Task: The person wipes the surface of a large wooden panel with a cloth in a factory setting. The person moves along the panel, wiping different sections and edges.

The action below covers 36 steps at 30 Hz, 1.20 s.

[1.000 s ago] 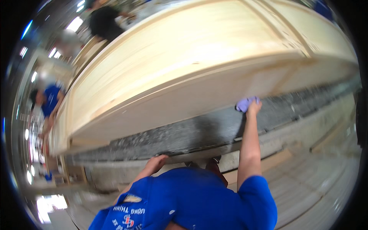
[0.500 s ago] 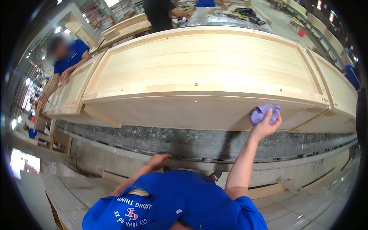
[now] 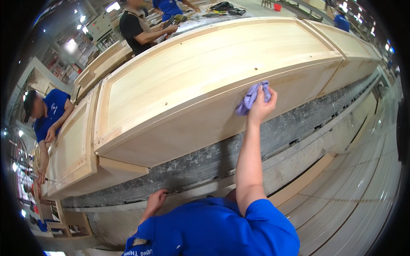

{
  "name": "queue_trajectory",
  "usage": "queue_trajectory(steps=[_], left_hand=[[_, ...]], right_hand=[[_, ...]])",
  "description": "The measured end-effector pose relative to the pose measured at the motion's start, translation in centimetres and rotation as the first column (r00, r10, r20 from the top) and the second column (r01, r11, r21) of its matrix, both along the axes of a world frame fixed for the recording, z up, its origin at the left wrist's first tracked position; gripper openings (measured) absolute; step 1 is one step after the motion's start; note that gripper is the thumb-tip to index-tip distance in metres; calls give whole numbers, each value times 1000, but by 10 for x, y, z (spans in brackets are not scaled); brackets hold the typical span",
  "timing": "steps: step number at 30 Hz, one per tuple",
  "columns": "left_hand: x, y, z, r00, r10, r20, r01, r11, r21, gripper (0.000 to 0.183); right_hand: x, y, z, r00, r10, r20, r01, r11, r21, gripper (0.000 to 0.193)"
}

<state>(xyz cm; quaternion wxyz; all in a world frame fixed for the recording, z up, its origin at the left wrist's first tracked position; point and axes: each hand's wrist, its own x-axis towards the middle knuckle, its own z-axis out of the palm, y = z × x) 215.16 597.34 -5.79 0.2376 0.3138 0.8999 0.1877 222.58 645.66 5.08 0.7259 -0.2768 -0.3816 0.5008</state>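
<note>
My right hand (image 3: 261, 106) grips a crumpled purple cloth (image 3: 247, 102) and presses it to the near side wall of a long pale wooden cabinet (image 3: 205, 64). The cloth sits just below the cabinet's upper front edge. The cabinet lies with a recessed, framed panel facing up, and small holes dot its frame. Lower down and to the left, my left hand (image 3: 157, 199) hangs in front of my body, its fingers curled in and nothing visible in them. It is apart from the cabinet.
The cabinet rests on a dark, scuffed conveyor surface (image 3: 192, 170). Similar wooden units adjoin it at the left (image 3: 74, 141) and right (image 3: 346, 40). A person in blue (image 3: 53, 111) leans over the left unit; another in a black shirt (image 3: 139, 30) holds a power tool beyond.
My view has turned, so the cabinet now slants up to the right. My right hand has moved the cloth leftward along the side wall, nearer the upper edge. My left hand's fingers have curled.
</note>
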Motion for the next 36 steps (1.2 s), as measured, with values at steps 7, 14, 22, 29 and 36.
queue_trajectory(steps=[7,14,22,29,36], left_hand=[[11,-100,-60,995,-19,103,11,996,85,20],[-2,-66,-62,986,-114,120,115,993,-1,21],[-8,-14,-25,987,-127,98,116,988,105,22],[-17,-19,-22,948,-211,239,191,976,105,23],[-76,-78,-17,952,-265,150,247,960,130,23]], right_hand=[[-29,-61,-1,962,-65,263,8,977,211,14],[-11,-23,1,967,-123,224,90,984,154,13],[19,32,17,986,-142,83,142,990,-4,14],[-73,-170,-18,917,-53,396,-72,953,295,17],[-89,-205,-3,924,19,382,-142,944,298,18]])
